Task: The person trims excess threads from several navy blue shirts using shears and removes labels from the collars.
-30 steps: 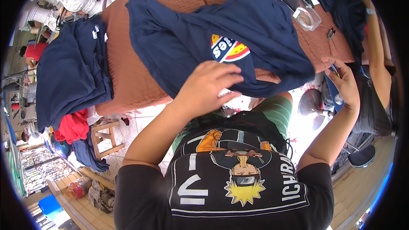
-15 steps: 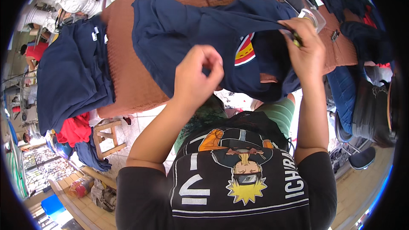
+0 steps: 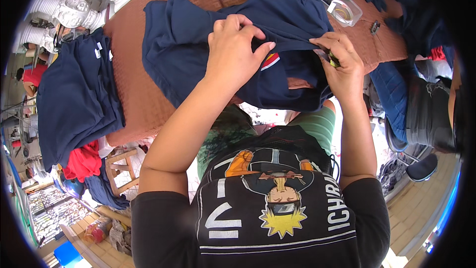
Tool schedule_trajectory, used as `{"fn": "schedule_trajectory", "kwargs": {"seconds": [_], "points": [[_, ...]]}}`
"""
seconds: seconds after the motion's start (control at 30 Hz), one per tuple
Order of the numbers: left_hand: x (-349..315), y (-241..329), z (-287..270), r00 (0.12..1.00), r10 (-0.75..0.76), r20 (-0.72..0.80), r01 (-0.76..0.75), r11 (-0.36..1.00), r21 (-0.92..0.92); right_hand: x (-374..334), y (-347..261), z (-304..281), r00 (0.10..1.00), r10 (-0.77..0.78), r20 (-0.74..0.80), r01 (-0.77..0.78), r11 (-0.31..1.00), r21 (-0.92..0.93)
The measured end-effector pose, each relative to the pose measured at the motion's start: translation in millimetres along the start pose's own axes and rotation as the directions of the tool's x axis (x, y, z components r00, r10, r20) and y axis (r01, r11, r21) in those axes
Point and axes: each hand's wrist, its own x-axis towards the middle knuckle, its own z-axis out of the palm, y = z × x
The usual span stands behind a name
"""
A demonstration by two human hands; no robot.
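A navy garment lies bunched across the table in front of me, with a red, yellow and white printed patch partly covered by my left hand. My left hand is on the cloth, its curled fingers and thumb closing on a fold. Further right, my right hand pinches the garment's edge and holds it raised. A small yellow-green tool sits inside that hand, mostly hidden by the fingers; its kind cannot be made out. Below the raised edge the garment gapes, showing its dark inside.
The table has a brown quilted cover. Navy garments hang over its left side. Towards the far right are a clear plastic box with a tape roll and a small metal piece. A wooden stool stands lower left.
My left hand has moved forward onto the cloth from a raised, curled pose nearer me. My right hand keeps its pinch on the edge. The view has shifted slightly.
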Motion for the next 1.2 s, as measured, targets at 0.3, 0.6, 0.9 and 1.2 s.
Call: {"fn": "schedule_trajectory", "kwargs": {"seconds": [0.3,0.6,0.9,1.2], "points": [[-9.7,-1.2,-15.1,0.950,-0.079,0.303,0.235,0.821,-0.520,-20.0,8.0,-8.4,0.997,0.075,0.032,-0.075,0.997,0.008],[-16.0,10.4,-26.7,0.927,-0.122,0.353,0.310,0.781,-0.543,-5.6,-15.8,-14.7,0.981,0.086,0.176,-0.098,0.993,0.059],[-18.3,12.9,-25.8,0.978,-0.023,0.207,0.126,0.858,-0.498,2.1,-27.7,1.2,0.932,-0.042,0.359,-0.056,0.964,0.260],[-16.5,20.4,-37.4,0.954,-0.049,0.296,0.167,0.906,-0.389,7.2,-36.9,0.7,0.909,-0.086,0.409,0.039,0.992,0.123]]}}
